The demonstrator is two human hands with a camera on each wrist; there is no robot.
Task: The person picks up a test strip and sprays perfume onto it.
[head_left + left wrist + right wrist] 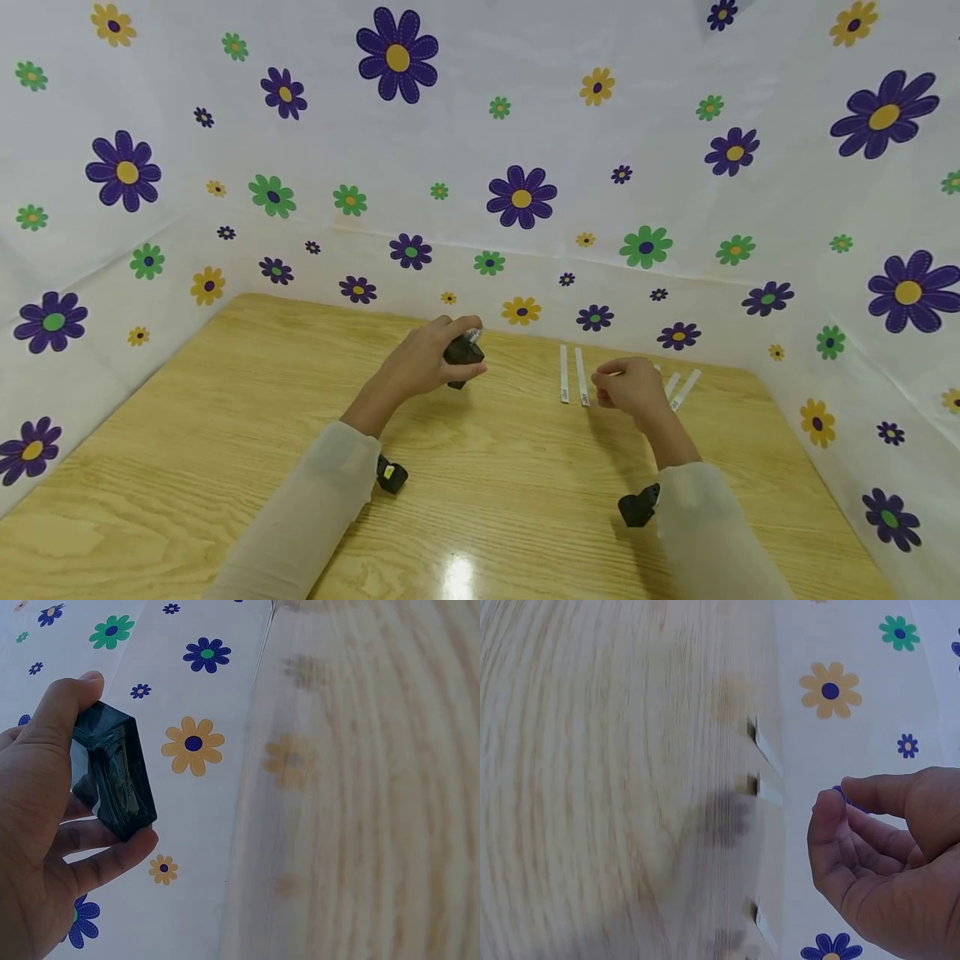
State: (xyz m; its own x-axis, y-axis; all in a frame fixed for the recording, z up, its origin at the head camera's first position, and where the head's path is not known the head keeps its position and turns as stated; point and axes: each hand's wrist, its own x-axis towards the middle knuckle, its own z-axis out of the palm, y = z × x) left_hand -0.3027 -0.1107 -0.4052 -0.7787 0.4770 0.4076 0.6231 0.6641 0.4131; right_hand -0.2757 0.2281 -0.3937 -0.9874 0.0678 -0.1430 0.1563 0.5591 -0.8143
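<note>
My left hand (431,354) holds a dark faceted glass bottle (463,351) above the table, with a small pale piece by the index finger. In the left wrist view, thumb and fingers grip the teal-black bottle (120,769) at opposite ends. To the right, my right hand (632,388) hovers over the table among white paper strips, its fingers curled. The right wrist view shows the thumb and index fingertip of the right hand (885,851) close together, and I see nothing between them. Two strips (564,375) lie left of this hand; others (686,390) are partly hidden behind it.
The wood-grain table (487,467) meets a white flower-print sheet (450,133) that rises at the back and both sides. Black wrist cameras (392,475) sit by both pale sleeves (315,500).
</note>
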